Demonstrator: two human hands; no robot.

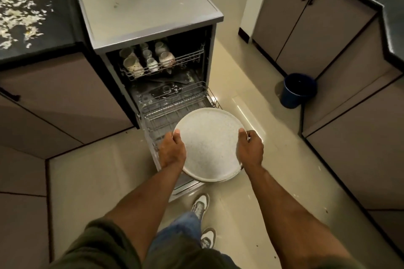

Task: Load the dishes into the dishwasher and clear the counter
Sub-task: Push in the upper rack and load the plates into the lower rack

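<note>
Dishwasher (150, 28), loading step: left hand (172, 150) and right hand (250, 148) each grip the speckled plate (209, 142) over the lower rack (175, 102); next, the plate likely needs tilting upright between tines.

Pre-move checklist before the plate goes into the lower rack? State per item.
1. Grip: left hand and right hand each hold an edge of the plate, thumbs on the rim. ok.
2. Dishwasher door down and lower rack pulled out. ok.
3. Free slots in the lower rack: near part shows bare wires, a few items at the back. ok.
4. Plate over the rack: it hangs above the rack's near right corner and the door, still flat. not ok, needs tipping on edge.
5. Upper rack clearance: it sits inside, holding cups, not over the plate. ok.
6. Plate underside clean: hidden. cannot tell.
</note>
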